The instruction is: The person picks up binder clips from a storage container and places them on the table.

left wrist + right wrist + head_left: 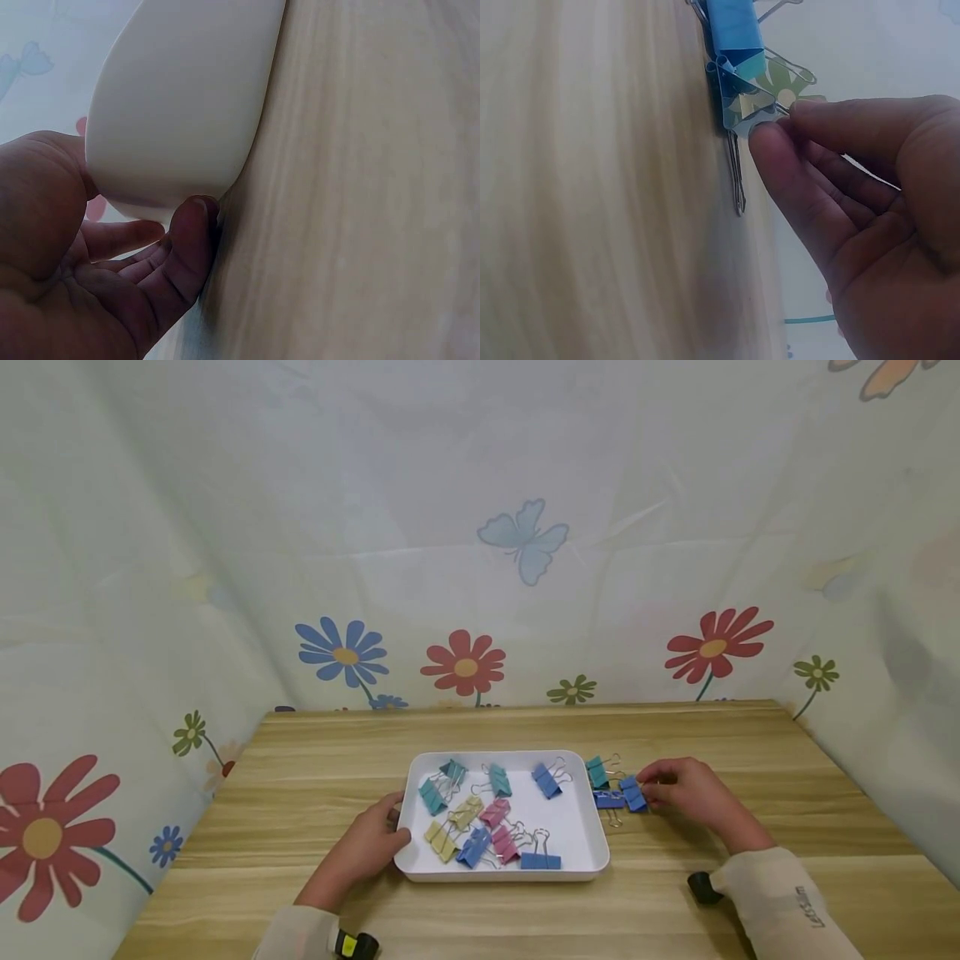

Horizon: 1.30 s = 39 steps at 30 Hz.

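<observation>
My left hand [369, 841] holds the left edge of a white tray [502, 876]; in the left wrist view its fingers curl against the lower corner of the tray wall [176, 97]. Several teal, yellow, pink and blue binder clips lie in the tray. Right of the tray, my right hand [686, 789] pinches a wire handle of a blue binder clip [633, 794] between thumb and finger. Close beside that clip on the table are a teal binder clip [597, 773] and another blue binder clip [609, 799]. The right wrist view shows the pinched clip [742, 101] from its end.
The wood-grain table [525, 922] carries the tray and the loose clips. Behind it and at both sides hangs a pale cloth [420, 568] printed with flowers and butterflies. Dark devices sit at both cuffs, with the right one [703, 888] just above the table.
</observation>
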Each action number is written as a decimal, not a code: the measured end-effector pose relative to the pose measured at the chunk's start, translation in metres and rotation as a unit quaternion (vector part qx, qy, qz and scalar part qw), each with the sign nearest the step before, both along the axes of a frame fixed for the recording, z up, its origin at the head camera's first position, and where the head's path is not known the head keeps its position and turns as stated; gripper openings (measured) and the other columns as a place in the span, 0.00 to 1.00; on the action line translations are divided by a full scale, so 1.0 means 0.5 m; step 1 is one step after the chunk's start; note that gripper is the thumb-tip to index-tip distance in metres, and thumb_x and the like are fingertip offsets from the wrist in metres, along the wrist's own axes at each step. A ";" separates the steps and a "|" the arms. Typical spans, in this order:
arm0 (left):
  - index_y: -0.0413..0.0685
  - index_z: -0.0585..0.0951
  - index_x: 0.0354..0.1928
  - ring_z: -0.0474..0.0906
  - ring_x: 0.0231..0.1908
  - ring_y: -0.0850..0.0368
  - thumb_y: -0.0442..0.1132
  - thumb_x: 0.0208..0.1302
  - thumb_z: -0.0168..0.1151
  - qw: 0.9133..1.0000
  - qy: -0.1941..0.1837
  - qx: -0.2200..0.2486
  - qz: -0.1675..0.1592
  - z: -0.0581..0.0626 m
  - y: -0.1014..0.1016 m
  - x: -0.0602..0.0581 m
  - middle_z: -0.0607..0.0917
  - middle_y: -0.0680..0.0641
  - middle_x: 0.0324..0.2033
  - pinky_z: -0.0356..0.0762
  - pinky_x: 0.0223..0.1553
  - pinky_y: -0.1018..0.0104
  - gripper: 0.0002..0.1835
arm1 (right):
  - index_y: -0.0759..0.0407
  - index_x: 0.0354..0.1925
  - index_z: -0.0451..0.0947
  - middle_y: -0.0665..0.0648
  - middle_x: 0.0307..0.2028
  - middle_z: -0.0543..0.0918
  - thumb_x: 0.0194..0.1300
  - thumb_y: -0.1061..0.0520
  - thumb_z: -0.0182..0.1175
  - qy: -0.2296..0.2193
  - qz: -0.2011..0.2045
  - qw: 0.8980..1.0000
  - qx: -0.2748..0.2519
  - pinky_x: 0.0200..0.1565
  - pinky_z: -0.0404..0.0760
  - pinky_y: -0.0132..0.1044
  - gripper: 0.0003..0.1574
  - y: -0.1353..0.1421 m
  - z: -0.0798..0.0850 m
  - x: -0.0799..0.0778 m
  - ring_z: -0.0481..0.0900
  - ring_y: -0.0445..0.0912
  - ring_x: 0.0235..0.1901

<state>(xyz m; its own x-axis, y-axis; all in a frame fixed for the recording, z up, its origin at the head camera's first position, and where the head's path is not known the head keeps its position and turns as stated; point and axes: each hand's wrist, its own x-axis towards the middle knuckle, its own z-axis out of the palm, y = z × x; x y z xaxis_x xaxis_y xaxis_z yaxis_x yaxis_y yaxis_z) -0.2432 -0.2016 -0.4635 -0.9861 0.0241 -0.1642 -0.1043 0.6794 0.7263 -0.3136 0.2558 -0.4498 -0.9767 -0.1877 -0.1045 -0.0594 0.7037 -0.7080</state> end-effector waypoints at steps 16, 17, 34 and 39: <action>0.40 0.66 0.68 0.77 0.37 0.55 0.35 0.59 0.60 1.000 0.014 0.004 -0.007 0.003 -0.002 0.000 0.82 0.45 0.41 0.78 0.38 0.61 0.33 | 0.58 0.52 0.82 0.61 0.47 0.84 0.64 0.48 0.62 0.082 0.005 0.993 0.079 0.38 0.81 0.40 0.22 0.022 0.036 0.023 0.79 0.48 0.38; 0.40 0.66 0.68 0.77 0.36 0.55 0.35 0.59 0.60 1.000 0.015 0.005 -0.008 0.003 -0.002 0.000 0.82 0.45 0.40 0.78 0.37 0.61 0.33 | 0.58 0.52 0.82 0.62 0.47 0.84 0.64 0.47 0.62 0.091 0.002 0.992 0.089 0.39 0.81 0.41 0.23 0.022 0.040 0.025 0.79 0.49 0.39; 0.39 0.66 0.68 0.76 0.36 0.56 0.36 0.58 0.60 1.000 0.010 -0.005 -0.006 0.001 -0.003 -0.001 0.81 0.45 0.41 0.78 0.38 0.61 0.34 | 0.59 0.59 0.76 0.64 0.53 0.82 0.64 0.50 0.62 0.130 -0.028 0.991 -0.012 0.47 0.82 0.48 0.27 -0.013 0.076 0.029 0.81 0.58 0.50; 0.40 0.66 0.67 0.76 0.36 0.56 0.36 0.58 0.60 1.000 0.012 -0.003 -0.006 0.001 -0.002 0.000 0.81 0.45 0.41 0.78 0.39 0.60 0.33 | 0.59 0.61 0.73 0.65 0.56 0.79 0.65 0.54 0.62 0.121 -0.007 0.990 -0.069 0.49 0.82 0.44 0.27 -0.035 0.070 0.022 0.81 0.59 0.53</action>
